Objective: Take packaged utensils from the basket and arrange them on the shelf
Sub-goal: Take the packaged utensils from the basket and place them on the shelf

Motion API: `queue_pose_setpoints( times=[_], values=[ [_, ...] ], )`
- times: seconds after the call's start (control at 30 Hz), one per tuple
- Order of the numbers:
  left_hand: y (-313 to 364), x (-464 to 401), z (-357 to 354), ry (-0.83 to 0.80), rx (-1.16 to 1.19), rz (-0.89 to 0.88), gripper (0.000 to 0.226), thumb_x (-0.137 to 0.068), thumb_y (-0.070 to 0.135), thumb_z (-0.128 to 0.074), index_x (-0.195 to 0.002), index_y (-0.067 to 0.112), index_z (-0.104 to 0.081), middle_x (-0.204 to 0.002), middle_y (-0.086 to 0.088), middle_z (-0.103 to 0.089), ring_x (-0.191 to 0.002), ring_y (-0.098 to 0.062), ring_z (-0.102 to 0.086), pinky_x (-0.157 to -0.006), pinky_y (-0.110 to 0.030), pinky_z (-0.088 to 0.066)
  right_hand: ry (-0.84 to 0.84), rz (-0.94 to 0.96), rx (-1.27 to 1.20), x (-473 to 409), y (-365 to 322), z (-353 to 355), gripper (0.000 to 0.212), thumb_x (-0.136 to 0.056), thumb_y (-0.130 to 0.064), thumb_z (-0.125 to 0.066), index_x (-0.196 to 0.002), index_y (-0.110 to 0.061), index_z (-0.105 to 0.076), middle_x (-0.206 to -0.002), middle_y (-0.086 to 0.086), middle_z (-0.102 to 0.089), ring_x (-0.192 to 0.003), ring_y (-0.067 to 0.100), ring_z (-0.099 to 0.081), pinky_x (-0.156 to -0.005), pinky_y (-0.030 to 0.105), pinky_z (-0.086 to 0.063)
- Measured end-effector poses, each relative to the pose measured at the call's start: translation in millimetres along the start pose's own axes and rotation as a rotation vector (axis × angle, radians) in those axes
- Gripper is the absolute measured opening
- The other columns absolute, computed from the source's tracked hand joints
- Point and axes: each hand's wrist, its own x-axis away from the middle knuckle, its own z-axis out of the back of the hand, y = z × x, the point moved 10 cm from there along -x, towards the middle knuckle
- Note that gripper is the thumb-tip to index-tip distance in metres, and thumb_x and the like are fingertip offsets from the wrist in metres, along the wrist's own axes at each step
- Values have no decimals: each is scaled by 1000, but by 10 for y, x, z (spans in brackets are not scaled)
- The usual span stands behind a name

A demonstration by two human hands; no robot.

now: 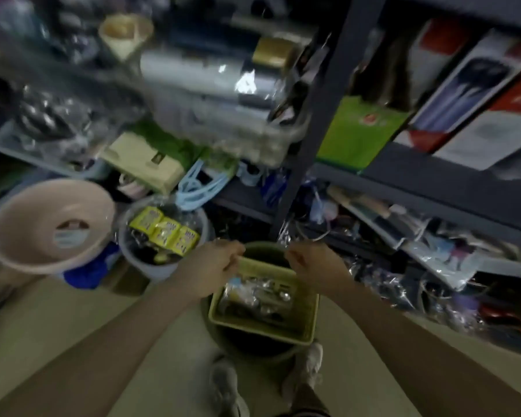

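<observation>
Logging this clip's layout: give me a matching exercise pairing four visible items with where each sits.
Items:
1. green basket
2. pink basin
3. yellow packs
4. green box

Places:
A. on the shelf, right of the upright post
B. far left, on the floor pile
C. in the grey bucket
D. on the dark tub, below both hands

Pairs: 1-D, 2-B, 3-C, 4-A

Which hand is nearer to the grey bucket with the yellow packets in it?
Left. The left hand sits at the green basket's far left corner, just right of the grey bucket. The right hand is at the basket's far right corner, farther away.
</observation>
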Motion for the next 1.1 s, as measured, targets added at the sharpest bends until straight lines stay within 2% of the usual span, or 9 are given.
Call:
queue_pose_setpoints(
  times=[0.1, 0.23, 0.4, 0.5, 0.63, 0.73, 0.83, 0.93, 1.1],
  values=[
    [-584, 97, -722, -50, 48, 111, 33, -89, 23, -44, -119, 15, -55, -94, -10, -66, -85, -27, -64, -72, -33, -50, -250, -123, 41, -74, 491, -1207, 18, -96, -29, -39, -87, -22, -54, -100, 10, -65, -98, 28, -60, -81, 33, -44],
    [-1171, 101, -1564, -68, 139, 238, 47, -81, 35, -31, -116, 17, -57, -107, -13, -65, -90, -30, -63, -76, -37, -52, -402, -195, -59, -131, 1059, -2511, 41, -94, -32, -45, -131, -15, -48, -134, 9, -52, -126, 27, -46, -103, 31, -34],
    [-1511, -120, -2198, 24, 171, 246, 29, -88, 13, -52, -116, 16, -59, -112, -10, -61, -84, -23, -62, -71, -25, -45, -514, -167, 143, -360, 1708, -3672, 46, -92, -26, -50, -137, -20, -41, -141, 7, -46, -131, 25, -42, -109, 34, -33],
    [-1624, -221, -2428, 38, 147, 257, 28, -86, 10, -53, -113, 10, -61, -108, -15, -62, -81, -30, -64, -68, -24, -43, -496, -67, 234, -607, 1856, -4063, 41, -95, -29, -44, -135, -16, -43, -140, 10, -47, -129, 27, -43, -108, 36, -33],
    [-1616, -356, -2638, -23, 126, 202, 31, -84, 14, -48, -112, 8, -60, -114, -16, -60, -95, -33, -62, -78, -31, -49, -650, 78, 208, -735, 1815, -4342, 44, -96, -32, -42, -134, -9, -39, -122, 16, -59, -106, 32, -57, -88, 41, -48],
    [-1625, -434, -2773, -79, 125, 251, 33, -89, 11, -49, -122, 12, -53, -126, -12, -52, -109, -29, -56, -88, -36, -49, -794, 52, 203, -720, 1836, -4419, 54, -97, -27, -40, -145, -8, -24, -121, 18, -59, -103, 33, -59, -74, 36, -45],
    [-1705, -439, -2981, -240, 42, 342, 35, -92, 17, -42, -128, 20, -45, -128, -8, -50, -104, -23, -58, -86, -33, -50, -773, -38, -42, -732, 1771, -4146, 46, -94, -28, -45, -137, -11, -42, -125, 10, -58, -110, 27, -56, -82, 33, -45],
    [-1775, -401, -3267, -394, -34, 373, 26, -93, 17, -42, -116, 13, -53, -115, -10, -59, -98, -22, -60, -80, -30, -48, -669, -170, -309, -759, 1828, -3702, 33, -93, -22, -49, -125, -13, -55, -114, -4, -56, -105, 14, -54, -86, 30, -44],
    [-1857, -404, -3817, -608, 8, 424, 33, -92, 21, -48, -123, 11, -50, -128, -10, -54, -111, -24, -54, -86, -32, -45, -625, -365, -570, -681, 2075, -3265, 32, -85, -26, -64, -115, -13, -62, -106, 8, -69, -98, 21, -66, -89, 43, -54]
  ],
)
